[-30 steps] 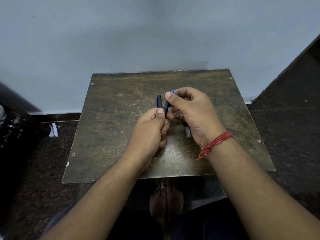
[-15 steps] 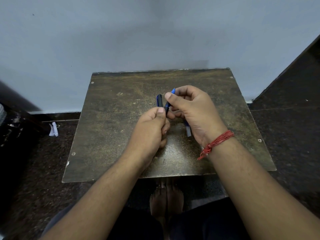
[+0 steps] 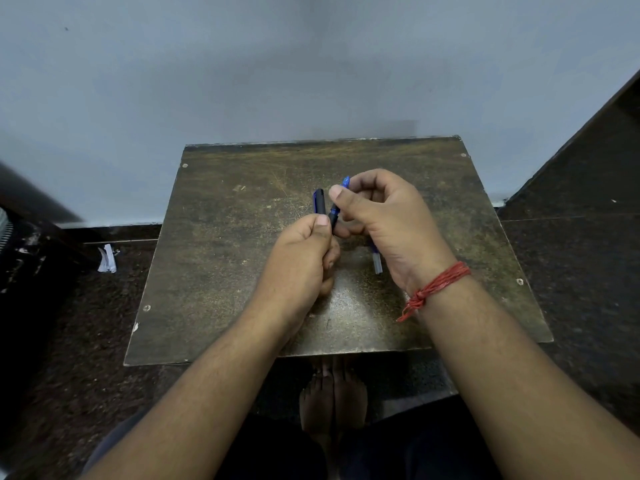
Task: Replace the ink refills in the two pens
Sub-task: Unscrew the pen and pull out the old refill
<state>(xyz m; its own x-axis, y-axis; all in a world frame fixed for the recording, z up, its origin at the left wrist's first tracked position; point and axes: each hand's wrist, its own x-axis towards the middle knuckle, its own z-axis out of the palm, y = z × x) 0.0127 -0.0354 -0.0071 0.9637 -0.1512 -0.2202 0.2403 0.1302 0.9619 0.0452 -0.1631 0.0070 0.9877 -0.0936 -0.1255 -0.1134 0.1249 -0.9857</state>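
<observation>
Left hand (image 3: 304,261) grips a dark pen (image 3: 320,201), right hand (image 3: 384,216) pinches a blue one (image 3: 337,206), both mostly hidden.

Left hand (image 3: 304,261) gripping a dark pen (image 3: 319,201) upright at table (image 3: 214,271) centre, right hand (image 3: 384,220) at three o'clock pinching a blue pen part (image 3: 335,211), another pen (image 3: 376,261) lying beneath it
</observation>
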